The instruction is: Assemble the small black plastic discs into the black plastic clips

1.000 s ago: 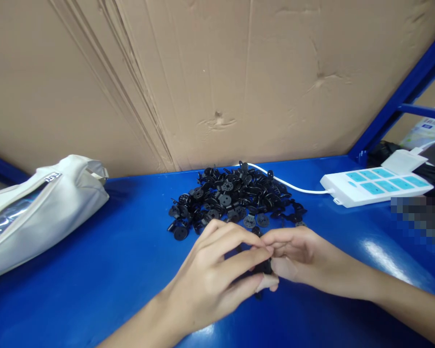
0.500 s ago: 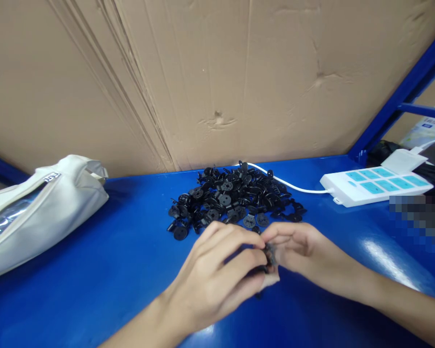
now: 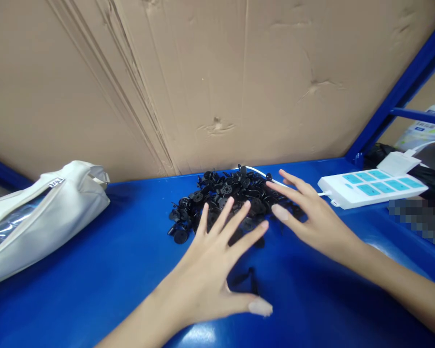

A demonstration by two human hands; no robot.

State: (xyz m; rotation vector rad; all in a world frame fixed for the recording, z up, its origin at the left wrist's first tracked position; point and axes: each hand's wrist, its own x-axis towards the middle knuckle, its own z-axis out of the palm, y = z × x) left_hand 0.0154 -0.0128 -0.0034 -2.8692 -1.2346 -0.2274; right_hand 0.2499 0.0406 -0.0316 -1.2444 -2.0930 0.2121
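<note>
A pile of small black plastic parts (image 3: 224, 186), many with round discs, lies on the blue table (image 3: 130, 251). My left hand (image 3: 213, 261) is spread wide with nothing in it, its fingertips over the near side of the pile. Whitish tape covers its thumb tip. Beside that thumb a black piece (image 3: 253, 280) lies apart from the pile, partly hidden by the hand. My right hand (image 3: 308, 212) is also spread and holds nothing, at the right side of the pile, its thumb tip wrapped too.
On the left lies a pale zipped pouch (image 3: 68, 208). A white power strip (image 3: 373, 186) with blue sockets sits at the right, its cable running behind the pile. Cardboard (image 3: 203, 87) stands behind the table, and a blue frame post (image 3: 395, 92) rises at the right.
Both hands have come apart and opened; they were pinched together around a small dark part. The right hand has moved up toward the pile. A black piece now shows by my left thumb.
</note>
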